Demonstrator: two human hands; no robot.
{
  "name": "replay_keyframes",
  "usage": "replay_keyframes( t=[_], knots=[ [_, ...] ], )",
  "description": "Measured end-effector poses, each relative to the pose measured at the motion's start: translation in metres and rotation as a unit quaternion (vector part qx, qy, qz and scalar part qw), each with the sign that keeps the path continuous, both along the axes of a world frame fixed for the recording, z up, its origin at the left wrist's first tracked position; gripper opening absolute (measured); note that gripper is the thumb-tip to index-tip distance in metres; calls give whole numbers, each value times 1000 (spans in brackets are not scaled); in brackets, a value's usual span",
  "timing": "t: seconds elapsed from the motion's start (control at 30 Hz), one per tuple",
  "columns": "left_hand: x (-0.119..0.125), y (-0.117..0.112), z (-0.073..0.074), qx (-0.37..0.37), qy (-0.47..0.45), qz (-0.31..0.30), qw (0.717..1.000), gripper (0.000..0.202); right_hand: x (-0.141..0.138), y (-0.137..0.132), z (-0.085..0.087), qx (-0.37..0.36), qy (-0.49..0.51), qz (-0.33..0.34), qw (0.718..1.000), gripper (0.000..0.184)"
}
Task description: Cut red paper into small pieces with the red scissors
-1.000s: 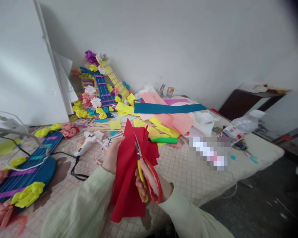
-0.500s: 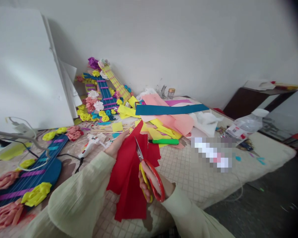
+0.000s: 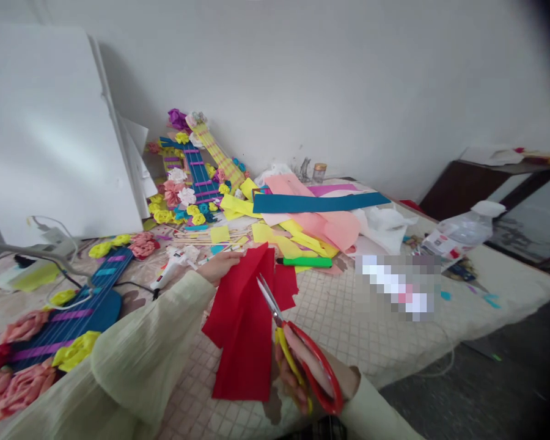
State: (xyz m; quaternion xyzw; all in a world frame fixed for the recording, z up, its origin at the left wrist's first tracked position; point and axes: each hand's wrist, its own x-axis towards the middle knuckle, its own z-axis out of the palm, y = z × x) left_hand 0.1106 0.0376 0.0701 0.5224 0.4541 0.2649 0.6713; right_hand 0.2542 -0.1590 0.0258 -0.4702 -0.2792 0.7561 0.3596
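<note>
My left hand [image 3: 219, 266] pinches the upper left part of a red crepe paper sheet [image 3: 244, 333], its fingertips partly hidden behind the paper. The sheet is creased and hangs toward the table's near edge, and a further red piece [image 3: 285, 286] lies beneath on the right. In my right hand [image 3: 297, 370] are scissors [image 3: 275, 315] with one red and one yellow handle loop. Their blades are slightly parted and point up and left, just right of the red sheet. A green marker [image 3: 306, 262] lies beyond the paper.
Behind lie blue [image 3: 321, 202], pink and yellow paper strips. A blue paper guitar with paper flowers [image 3: 87, 305] lies left, near a white glue gun [image 3: 176, 269] and its cable. A plastic bottle [image 3: 462, 232] stands at the right; a white board [image 3: 55, 134] leans on the wall.
My right hand with the scissors has moved right and toward me, away from the red paper. My left hand keeps hold of the sheet, slightly lower. The view has shifted a little.
</note>
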Motion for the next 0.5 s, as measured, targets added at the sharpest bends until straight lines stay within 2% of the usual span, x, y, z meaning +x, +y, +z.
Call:
replay_keyframes(
  t=[0.17, 0.3, 0.4, 0.43, 0.5],
  knots=[
    [-3, -15, 7, 23, 20, 34, 999, 16, 15, -9, -13, -23, 49, -76, 996, 62],
    [-17, -42, -4, 142, 79, 13, 987, 35, 22, -19, -19, -5, 76, -148, 986, 60],
    [-28, -74, -12, 228, 116, -63, 965, 48, 23, -26, -20, 2, 111, -151, 982, 58],
    [-30, -86, -12, 260, 137, -107, 950, 49, 23, -28, -20, -2, 118, -148, 982, 59],
    [-33, -111, -9, 278, 138, -198, 930, 48, 24, -31, -22, -5, 123, -146, 982, 59]
  ],
)
